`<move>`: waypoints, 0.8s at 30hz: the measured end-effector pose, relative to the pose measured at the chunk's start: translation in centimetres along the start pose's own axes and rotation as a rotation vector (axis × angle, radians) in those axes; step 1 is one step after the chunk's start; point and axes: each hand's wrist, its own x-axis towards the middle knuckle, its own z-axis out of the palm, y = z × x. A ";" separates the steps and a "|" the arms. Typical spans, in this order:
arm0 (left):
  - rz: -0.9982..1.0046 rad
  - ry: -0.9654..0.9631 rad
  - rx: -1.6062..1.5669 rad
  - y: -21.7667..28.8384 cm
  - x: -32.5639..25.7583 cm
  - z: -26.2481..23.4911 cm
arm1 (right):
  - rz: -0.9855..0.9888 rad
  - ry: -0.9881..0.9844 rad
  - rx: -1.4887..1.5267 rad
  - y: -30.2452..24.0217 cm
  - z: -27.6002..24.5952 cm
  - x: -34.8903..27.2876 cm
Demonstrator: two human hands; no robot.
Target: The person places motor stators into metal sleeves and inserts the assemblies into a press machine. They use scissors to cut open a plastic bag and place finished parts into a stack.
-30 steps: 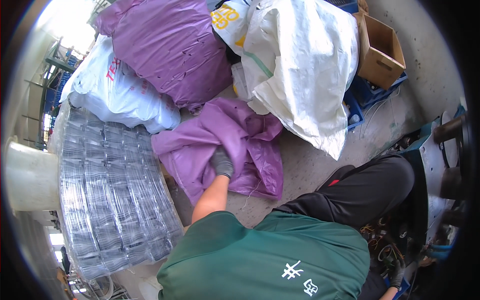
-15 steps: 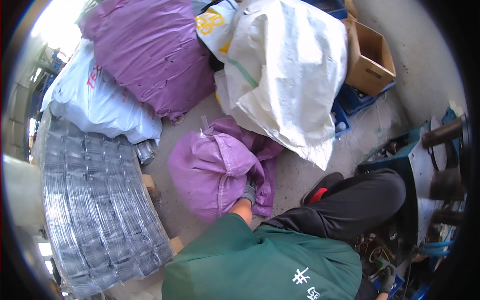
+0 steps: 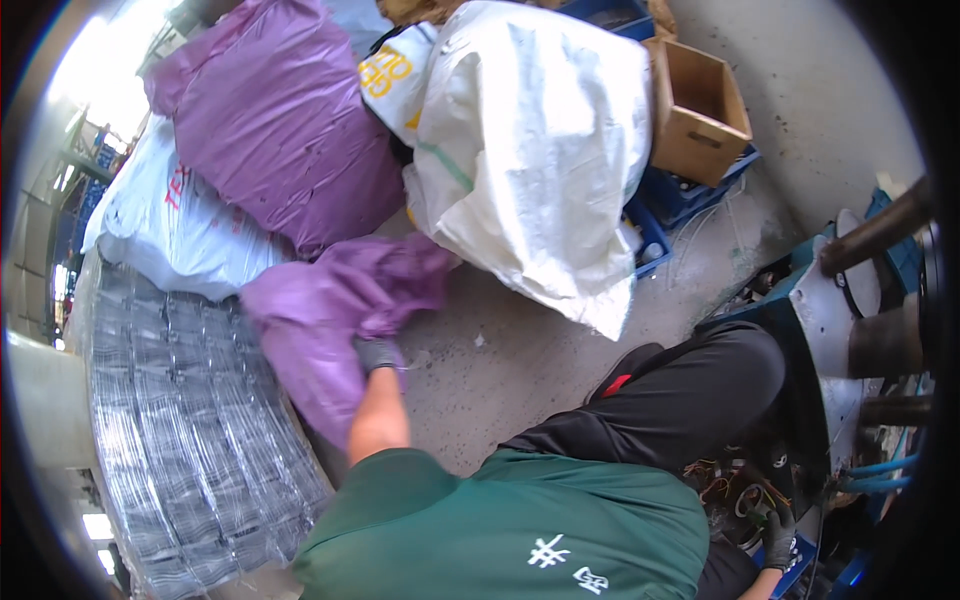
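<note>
My left hand [image 3: 377,353], in a grey glove, is closed on the gathered cloth of a small purple sack [image 3: 300,305]. The sack looks slack and crumpled, its near end beside the plastic-wrapped stack and its far part against the larger bags. At the lower right, my gloved right hand [image 3: 778,540] is beside a blue crate [image 3: 797,565] and a tangle of wires [image 3: 750,497]. Its fingers are too dark and small to make out, so I cannot tell whether they hold anything.
A wrapped stack [image 3: 190,410] of grey parts stands at left. Behind are a large purple bag [image 3: 285,125], a light-blue bag [image 3: 180,225] and a big white sack [image 3: 535,150]. A wooden box [image 3: 700,115] sits on blue crates. Machinery [image 3: 840,330] stands to my right.
My left hand has swung left with the purple sack, which has gone from a rounded heap to a flatter, stretched shape, baring floor. My right hand has shifted up slightly in the picture.
</note>
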 end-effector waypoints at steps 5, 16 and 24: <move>0.093 0.748 0.286 18.9 2.8 -0.8 | 0.242 0.139 0.196 -8.4 -4.1 -1.1; 0.967 0.795 0.136 62.6 3.3 9.0 | -0.317 0.279 0.150 -26.9 -1.9 2.6; 1.528 0.324 -0.209 76.6 -13.5 26.1 | -0.718 0.600 -0.031 -34.9 -4.2 3.4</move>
